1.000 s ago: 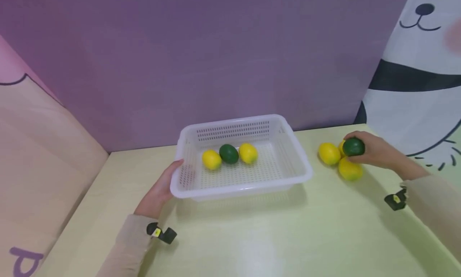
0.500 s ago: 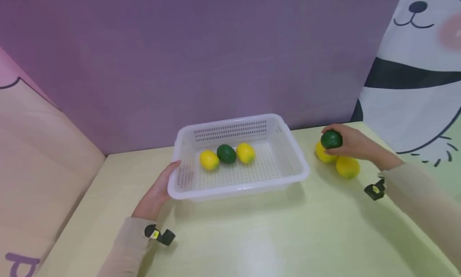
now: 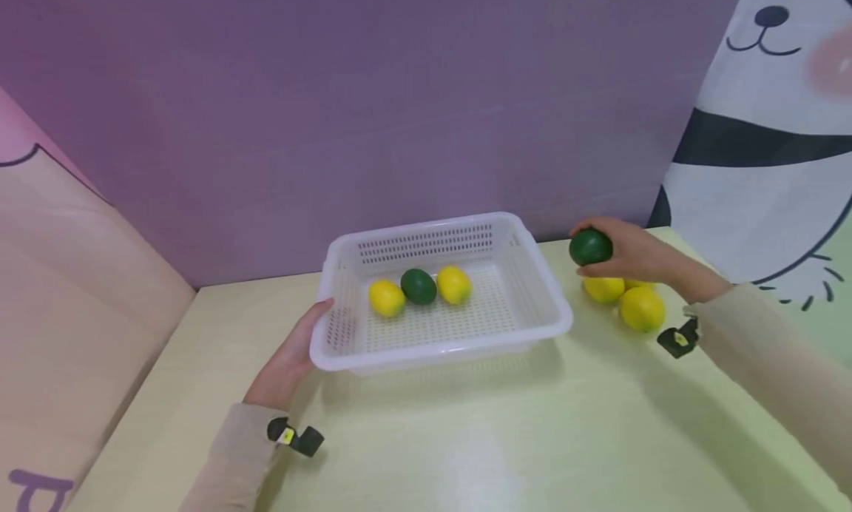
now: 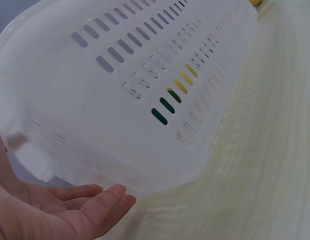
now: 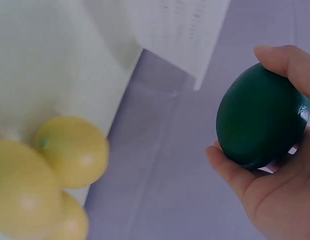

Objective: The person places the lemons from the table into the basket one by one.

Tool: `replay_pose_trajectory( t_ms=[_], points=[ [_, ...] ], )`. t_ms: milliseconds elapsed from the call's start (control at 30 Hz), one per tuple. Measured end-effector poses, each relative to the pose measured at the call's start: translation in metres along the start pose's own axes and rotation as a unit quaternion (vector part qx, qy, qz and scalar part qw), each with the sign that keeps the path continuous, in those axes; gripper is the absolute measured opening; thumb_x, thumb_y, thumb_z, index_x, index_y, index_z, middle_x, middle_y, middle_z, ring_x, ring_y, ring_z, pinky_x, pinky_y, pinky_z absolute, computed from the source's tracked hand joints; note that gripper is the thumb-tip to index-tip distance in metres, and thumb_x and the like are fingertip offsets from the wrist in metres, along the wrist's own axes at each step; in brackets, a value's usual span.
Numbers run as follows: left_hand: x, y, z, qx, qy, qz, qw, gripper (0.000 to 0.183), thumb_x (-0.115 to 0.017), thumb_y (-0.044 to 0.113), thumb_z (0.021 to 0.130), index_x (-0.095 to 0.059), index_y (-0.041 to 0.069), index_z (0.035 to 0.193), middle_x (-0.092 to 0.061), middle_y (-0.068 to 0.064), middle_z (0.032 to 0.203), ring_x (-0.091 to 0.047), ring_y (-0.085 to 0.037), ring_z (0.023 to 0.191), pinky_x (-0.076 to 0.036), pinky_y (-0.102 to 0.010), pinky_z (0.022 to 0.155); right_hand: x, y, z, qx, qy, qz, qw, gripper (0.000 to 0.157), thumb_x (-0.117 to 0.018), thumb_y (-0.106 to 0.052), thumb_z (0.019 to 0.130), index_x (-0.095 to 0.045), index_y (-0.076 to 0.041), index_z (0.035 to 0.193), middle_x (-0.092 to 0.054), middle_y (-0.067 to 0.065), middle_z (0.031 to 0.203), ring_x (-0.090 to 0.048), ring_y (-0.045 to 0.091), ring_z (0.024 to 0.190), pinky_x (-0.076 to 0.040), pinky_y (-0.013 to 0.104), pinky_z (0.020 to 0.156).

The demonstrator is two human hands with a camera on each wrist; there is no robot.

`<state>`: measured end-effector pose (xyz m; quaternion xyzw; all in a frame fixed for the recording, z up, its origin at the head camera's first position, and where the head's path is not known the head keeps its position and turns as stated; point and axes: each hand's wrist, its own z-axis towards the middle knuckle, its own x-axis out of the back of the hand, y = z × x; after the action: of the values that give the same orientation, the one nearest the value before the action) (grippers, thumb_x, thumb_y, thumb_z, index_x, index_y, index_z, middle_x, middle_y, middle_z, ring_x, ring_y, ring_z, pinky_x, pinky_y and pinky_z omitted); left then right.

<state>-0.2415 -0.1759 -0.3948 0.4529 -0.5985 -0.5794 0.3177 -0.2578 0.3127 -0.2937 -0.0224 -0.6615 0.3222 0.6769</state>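
Note:
My right hand point(image 3: 629, 249) grips a dark green, egg-shaped fruit point(image 3: 590, 247) between thumb and fingers. It is raised above the lemons on the right; its glossy skin shows in the right wrist view, where the fruit point(image 5: 262, 115) has fingers at both ends. My left hand point(image 3: 293, 353) holds a white plastic basket point(image 3: 439, 348) by its left end, thumb over the rim. Below that rim, the left wrist view shows the fingers point(image 4: 102, 207) at the basket's underside. Inside the basket lie a dark green fruit point(image 3: 418, 286) between a lemon point(image 3: 387, 297) and another lemon point(image 3: 454, 285).
Under and beside my right hand, a front lemon point(image 3: 642, 309), a left lemon point(image 3: 604, 290) and a partly hidden lemon point(image 3: 637, 283) sit close together on the pale table point(image 3: 426, 438). A purple backdrop point(image 3: 399, 112) rises behind the table, with a cartoon-printed panel point(image 3: 752, 209) at right.
My right hand has lifted the dark green fruit off the lemon pile and carried it leftward and up, closer to the basket. My left hand has stayed at the basket.

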Motion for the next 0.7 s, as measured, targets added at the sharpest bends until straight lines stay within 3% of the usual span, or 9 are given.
replay_pose_trajectory(
  t_ms=[200,567,700],
  points=[
    [-0.002,0.001,-0.001,0.000,0.005,0.004,1.0000,0.063,-0.021,0.043,0.102,0.002,0.013,0.152,-0.018,-0.027,0.149,-0.041,-0.031,0.126,-0.038,-0.043,0.103,0.005,-0.023,0.012,0.007,-0.003,0.017,1.000,0.052,-0.076,-0.014,0.079,-0.049,-0.001,0.122,-0.055,0.017,0.114,-0.053,0.032,0.097,-0.051,0.049,0.082],
    [0.000,0.001,0.000,-0.002,0.002,0.010,0.9999,0.064,-0.021,0.044,0.101,-0.001,0.010,0.151,-0.020,-0.028,0.147,-0.045,-0.028,0.122,-0.040,-0.043,0.102,0.006,-0.055,0.038,0.029,-0.027,0.032,0.999,0.051,-0.076,-0.014,0.079,-0.050,-0.002,0.122,-0.055,0.016,0.116,-0.052,0.029,0.098,-0.051,0.043,0.082],
    [0.000,0.001,-0.001,-0.004,0.000,0.007,1.0000,0.062,-0.021,0.042,0.102,-0.002,0.009,0.151,-0.031,-0.024,0.141,-0.048,-0.027,0.119,-0.042,-0.041,0.099,0.004,-0.065,0.049,0.033,-0.035,0.033,0.998,0.053,-0.076,-0.016,0.079,-0.050,-0.002,0.124,-0.055,0.016,0.118,-0.053,0.029,0.098,-0.051,0.043,0.082]
  ],
)
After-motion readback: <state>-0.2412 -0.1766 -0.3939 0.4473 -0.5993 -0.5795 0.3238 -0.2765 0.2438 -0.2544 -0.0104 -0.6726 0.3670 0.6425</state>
